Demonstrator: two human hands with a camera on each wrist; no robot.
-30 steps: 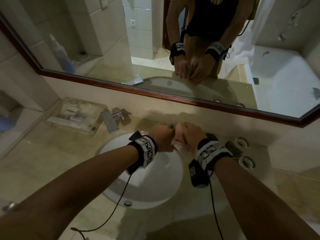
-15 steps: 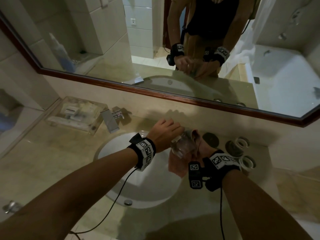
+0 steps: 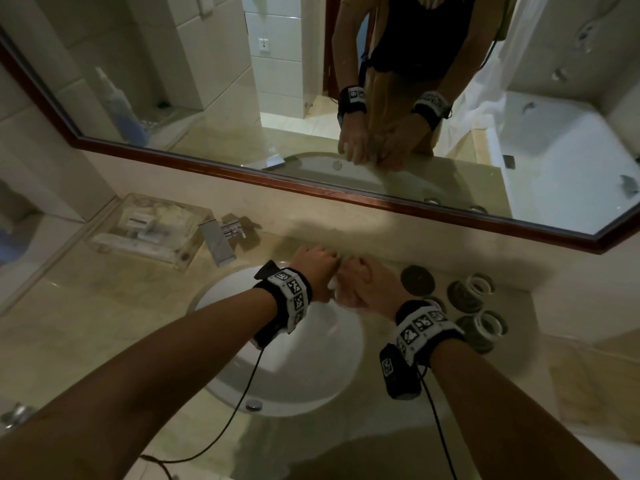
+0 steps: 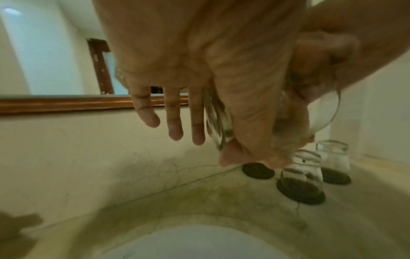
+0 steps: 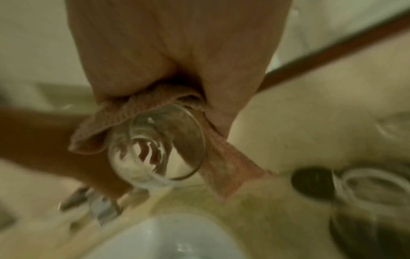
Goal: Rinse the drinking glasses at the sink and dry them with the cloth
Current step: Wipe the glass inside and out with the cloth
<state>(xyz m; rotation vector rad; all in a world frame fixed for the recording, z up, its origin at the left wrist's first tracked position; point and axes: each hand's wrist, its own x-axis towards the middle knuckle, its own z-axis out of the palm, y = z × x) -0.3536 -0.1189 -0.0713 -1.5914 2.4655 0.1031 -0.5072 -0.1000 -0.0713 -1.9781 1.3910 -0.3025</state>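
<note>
A clear drinking glass (image 5: 155, 149) hangs on its side above the back rim of the sink (image 3: 311, 358), its mouth facing the right wrist camera. My left hand (image 3: 317, 268) holds it by the thumb and the forefinger, while the other three fingers (image 4: 175, 122) hang straight. Against the glass, my right hand (image 3: 360, 285) grips a bunched pinkish cloth (image 5: 142, 112). In the head view the two hands hide nearly all of the glass. Two more glasses (image 4: 301, 168) (image 4: 332, 157) stand on dark coasters on the counter to the right.
An empty dark coaster (image 3: 417, 278) lies beside the standing glasses (image 3: 479, 285). A square chrome tap (image 3: 218, 237) and a clear tray of toiletries (image 3: 149, 230) sit left of the basin. The mirror's wooden frame (image 3: 311, 188) runs along the wall behind. Wrist cables hang over the sink.
Half a second ago my right hand was turned palm-up under the glass with the cloth. It has rolled back knuckles-up against my left hand, which stayed over the sink's back rim.
</note>
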